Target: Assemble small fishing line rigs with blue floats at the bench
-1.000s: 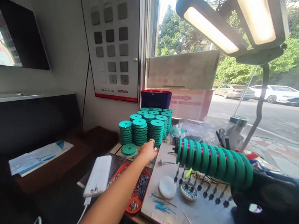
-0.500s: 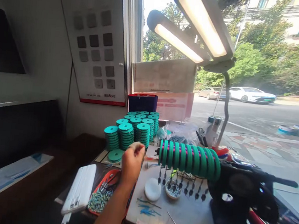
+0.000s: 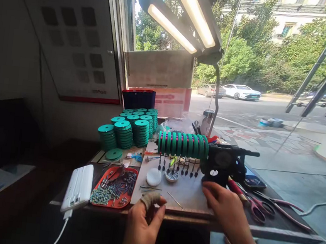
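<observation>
My left hand hovers at the table's front edge, fingers curled in, one fingertip wrapped in pale tape. What it holds, if anything, is hidden. My right hand lies with fingers stretched out on the white work board, just in front of a black winding machine. A row of green spools sits on the machine's spindle, with small dark weights hanging below. Stacks of green spools stand at the back left.
A red tray of small metal parts and a white power bank with cable lie left. A white disc, a small dish, red-handled scissors and a phone are nearby. A desk lamp hangs overhead.
My left hand has pulled back from the spool stacks to the table's front edge. My right hand has come into view on the board. The view has swung right.
</observation>
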`<state>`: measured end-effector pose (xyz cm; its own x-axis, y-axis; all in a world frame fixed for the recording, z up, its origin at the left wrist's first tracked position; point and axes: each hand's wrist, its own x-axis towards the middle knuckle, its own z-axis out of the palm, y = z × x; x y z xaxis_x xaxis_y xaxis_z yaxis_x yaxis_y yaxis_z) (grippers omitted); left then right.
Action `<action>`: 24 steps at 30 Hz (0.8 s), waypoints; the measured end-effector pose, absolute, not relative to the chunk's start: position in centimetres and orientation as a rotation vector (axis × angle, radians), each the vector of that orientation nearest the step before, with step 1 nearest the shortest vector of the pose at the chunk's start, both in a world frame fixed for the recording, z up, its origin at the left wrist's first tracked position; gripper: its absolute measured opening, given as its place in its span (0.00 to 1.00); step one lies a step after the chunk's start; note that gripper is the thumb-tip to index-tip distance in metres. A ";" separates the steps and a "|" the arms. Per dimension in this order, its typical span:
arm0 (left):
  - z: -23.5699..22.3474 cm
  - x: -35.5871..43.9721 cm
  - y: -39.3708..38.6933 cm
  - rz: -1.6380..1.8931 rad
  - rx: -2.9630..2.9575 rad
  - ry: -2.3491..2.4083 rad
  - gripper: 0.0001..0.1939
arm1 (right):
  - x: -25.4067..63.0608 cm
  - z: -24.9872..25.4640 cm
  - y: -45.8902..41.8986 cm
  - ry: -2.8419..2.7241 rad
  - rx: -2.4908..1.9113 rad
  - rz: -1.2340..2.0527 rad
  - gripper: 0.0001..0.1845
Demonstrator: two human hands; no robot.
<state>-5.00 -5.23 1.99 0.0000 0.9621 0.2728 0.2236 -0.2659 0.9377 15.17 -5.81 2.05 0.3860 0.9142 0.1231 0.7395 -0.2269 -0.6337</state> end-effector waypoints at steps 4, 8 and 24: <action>2.3 -3.3 -5.3 1.257 1.617 1.224 0.06 | 14.0 1.6 -2.5 -1.411 -2.065 0.359 0.15; 1.7 -1.7 -4.5 1.122 1.594 1.162 0.08 | 13.5 0.0 -3.3 -1.413 -2.066 0.315 0.14; -0.5 0.8 -3.1 1.076 1.326 1.124 0.15 | 13.4 -0.8 -3.1 -1.420 -2.227 0.172 0.19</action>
<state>0.80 -3.08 -0.52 0.1564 0.9877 0.0075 0.0512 -0.0157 0.9986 13.40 -3.15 -0.76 0.4509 0.8795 0.1523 0.8179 -0.3389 -0.4650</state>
